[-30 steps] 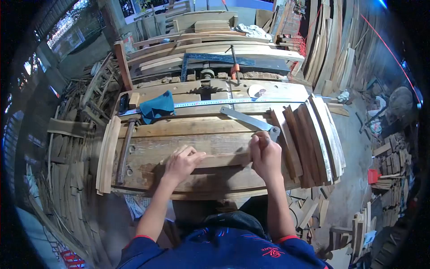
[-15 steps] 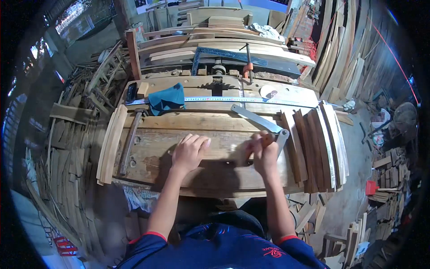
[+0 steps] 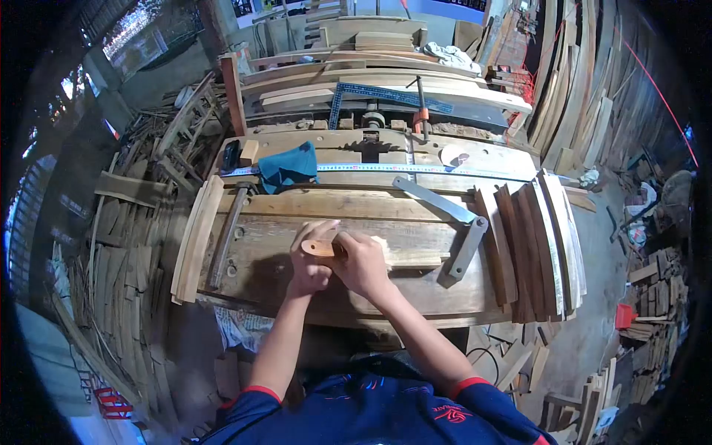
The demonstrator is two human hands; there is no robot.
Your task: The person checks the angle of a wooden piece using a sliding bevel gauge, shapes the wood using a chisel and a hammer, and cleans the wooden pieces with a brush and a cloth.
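My right hand [image 3: 361,263] is closed around a small reddish-brown wooden tool [image 3: 319,248] with a rounded end and a dark hole; its exact kind does not show. The tool's rounded end points left, across my left hand [image 3: 305,261]. That hand is curled against it, and what its fingers grip is hidden. Both hands meet above the middle of the wooden workbench [image 3: 326,297]. A pale wood strip [image 3: 417,261] lies on the bench and sticks out to the right from behind my right hand. Farther right rests a metal sliding bevel-like tool [image 3: 463,241] with two hinged arms.
Curved wooden slats [image 3: 530,252] stand at the bench's right end, others [image 3: 196,241] at its left. A metal bar clamp [image 3: 230,237] lies on the left. Behind are a teal cloth [image 3: 288,167], a tape measure [image 3: 356,167], a blue square [image 3: 393,93] and an orange clamp [image 3: 421,115].
My right hand has swept left from beside the hinged metal tool, carrying the wooden tool to my left hand. The camera view has shifted slightly.
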